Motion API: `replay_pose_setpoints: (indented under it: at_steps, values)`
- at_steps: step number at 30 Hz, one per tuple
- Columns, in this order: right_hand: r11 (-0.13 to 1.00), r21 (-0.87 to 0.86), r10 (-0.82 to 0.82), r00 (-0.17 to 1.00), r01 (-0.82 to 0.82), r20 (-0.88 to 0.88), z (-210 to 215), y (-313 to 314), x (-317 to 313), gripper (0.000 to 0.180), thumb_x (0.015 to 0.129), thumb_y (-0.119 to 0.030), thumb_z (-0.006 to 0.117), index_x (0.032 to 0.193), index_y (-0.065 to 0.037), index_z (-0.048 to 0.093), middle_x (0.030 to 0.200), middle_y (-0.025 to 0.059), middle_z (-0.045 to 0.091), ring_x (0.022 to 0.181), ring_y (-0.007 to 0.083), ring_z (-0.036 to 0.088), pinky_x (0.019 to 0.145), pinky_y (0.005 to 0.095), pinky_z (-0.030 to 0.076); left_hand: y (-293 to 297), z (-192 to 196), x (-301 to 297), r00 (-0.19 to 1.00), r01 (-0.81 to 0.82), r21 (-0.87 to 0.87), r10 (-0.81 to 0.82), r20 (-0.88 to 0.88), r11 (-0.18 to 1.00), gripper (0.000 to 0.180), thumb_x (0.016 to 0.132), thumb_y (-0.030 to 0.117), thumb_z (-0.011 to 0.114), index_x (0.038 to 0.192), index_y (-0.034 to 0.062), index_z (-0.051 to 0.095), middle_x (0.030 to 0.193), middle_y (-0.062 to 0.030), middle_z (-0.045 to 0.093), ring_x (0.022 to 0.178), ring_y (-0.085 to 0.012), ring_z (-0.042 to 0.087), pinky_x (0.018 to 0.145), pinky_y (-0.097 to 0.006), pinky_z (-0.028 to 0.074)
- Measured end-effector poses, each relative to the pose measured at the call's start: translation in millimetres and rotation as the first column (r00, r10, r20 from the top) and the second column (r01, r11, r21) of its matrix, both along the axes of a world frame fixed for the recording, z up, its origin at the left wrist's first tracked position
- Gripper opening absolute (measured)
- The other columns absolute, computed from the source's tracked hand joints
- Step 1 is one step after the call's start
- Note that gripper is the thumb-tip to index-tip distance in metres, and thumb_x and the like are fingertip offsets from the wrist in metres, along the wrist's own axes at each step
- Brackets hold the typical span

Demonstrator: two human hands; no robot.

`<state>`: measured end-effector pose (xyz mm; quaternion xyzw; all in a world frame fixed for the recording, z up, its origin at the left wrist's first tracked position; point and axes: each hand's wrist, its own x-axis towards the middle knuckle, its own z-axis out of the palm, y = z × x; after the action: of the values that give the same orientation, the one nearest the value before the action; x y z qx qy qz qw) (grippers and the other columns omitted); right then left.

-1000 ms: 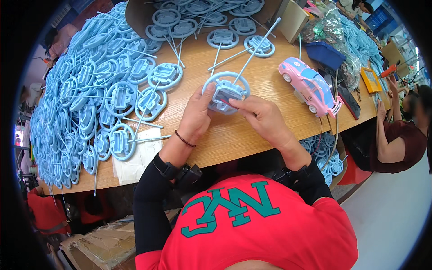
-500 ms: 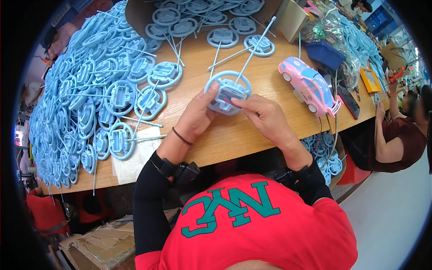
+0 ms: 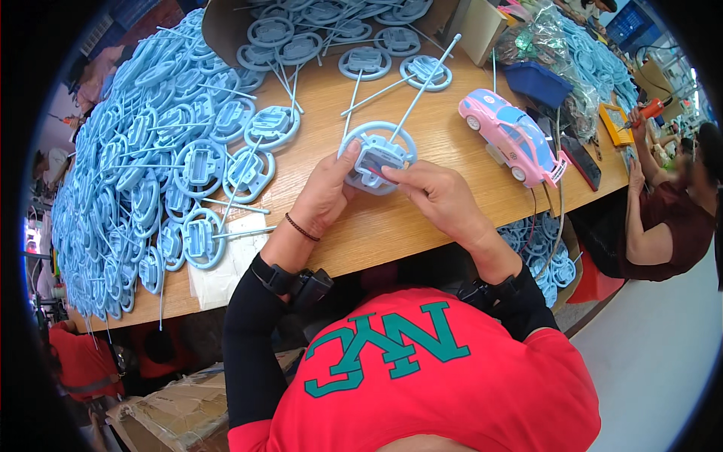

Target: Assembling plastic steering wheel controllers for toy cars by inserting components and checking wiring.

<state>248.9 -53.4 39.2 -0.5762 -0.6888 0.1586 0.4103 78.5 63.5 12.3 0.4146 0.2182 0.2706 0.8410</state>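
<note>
A light-blue toy steering wheel (image 3: 372, 160), with a recessed compartment in its centre and a long rod slanting up to the right, is held over the wooden table. My left hand (image 3: 325, 192) grips its left rim, thumb on top. My right hand (image 3: 440, 200) has thumb and index finger pinched at the compartment's lower right edge. A thin dark reddish bit shows at those fingertips, too small to name. Two more such wheels, one of them a loose steering wheel (image 3: 427, 74), lie just beyond.
A big heap of blue steering wheels (image 3: 143, 166) covers the left side. Others fill a cardboard box (image 3: 226, 34) at the back. To the right stand a pink toy car (image 3: 508, 135), a blue bin (image 3: 538, 83) and a dark flat device (image 3: 581, 162). A co-worker (image 3: 655, 226) sits far right, holding an orange tool.
My hands and the steering wheel keep nearly the same pose, with the right fingertips still at the compartment. The view has shifted slightly. At the far right, the co-worker's orange tool has changed its angle.
</note>
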Motion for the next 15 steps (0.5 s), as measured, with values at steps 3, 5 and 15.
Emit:
replay_pose_setpoints:
  at_steps: [3, 5, 15]
  values:
    - [1.000, 0.009, -0.008, 1.000, 0.008, -0.005, -1.2, 0.5, 0.7, 0.025, 0.085, -0.007, 0.062, 0.109, -0.013, 0.069, 0.085, 0.0115, 0.064, 0.078, 0.0295, 0.062, 0.068, 0.0364, 0.049, -2.4, 2.8, 1.6, 1.000, -0.008, 0.004, 0.008, 0.018, 1.000, 0.048, 0.096, 0.041, 0.051, 0.123, 0.0013, 0.052, 0.111, -0.0086, 0.063, 0.101, -0.0177, 0.062, 0.090, -0.033, 0.050]
    - [0.999, 0.036, -0.026, 1.000, 0.026, -0.014, -5.7, 3.0, 2.5, 0.026, 0.084, -0.007, 0.062, 0.109, -0.013, 0.069, 0.086, 0.0121, 0.064, 0.079, 0.0299, 0.063, 0.068, 0.0368, 0.049, -3.2, 3.7, 3.0, 1.000, -0.015, -0.001, 0.015, 0.017, 1.000, 0.048, 0.096, 0.042, 0.051, 0.123, 0.0013, 0.053, 0.110, -0.0082, 0.063, 0.100, -0.0172, 0.062, 0.089, -0.033, 0.050]
    - [0.998, -0.061, 0.010, 0.996, -0.016, -0.091, 1.3, -0.5, 1.6, 0.030, 0.084, -0.006, 0.062, 0.113, -0.011, 0.067, 0.089, 0.0125, 0.065, 0.081, 0.0283, 0.062, 0.071, 0.0346, 0.049, 11.9, 24.0, -44.7, 0.888, -0.275, 0.579, 0.433, -0.152, 0.767, 0.035, 0.094, 0.025, 0.051, 0.121, 0.0021, 0.053, 0.104, -0.0077, 0.062, 0.092, -0.0171, 0.061, 0.077, -0.030, 0.051]
